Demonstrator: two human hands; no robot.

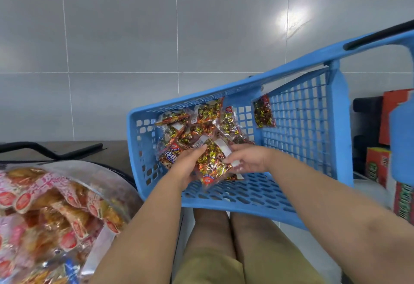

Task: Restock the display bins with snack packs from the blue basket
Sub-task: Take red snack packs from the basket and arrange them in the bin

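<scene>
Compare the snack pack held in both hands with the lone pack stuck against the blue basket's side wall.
The held pack lies gripped between the left hand and right hand; the lone pack hangs untouched against the blue basket wall. The held pack sits beside the pile; the lone pack sits apart. Both are clear bags of gold-and-red candies.

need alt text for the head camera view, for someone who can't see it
Both hands, the left hand and right hand, hold one clear snack pack of gold-wrapped candies inside a tilted blue basket with more packs piled in it. A clear display bin of pink-wrapped snacks sits lower left.
</scene>
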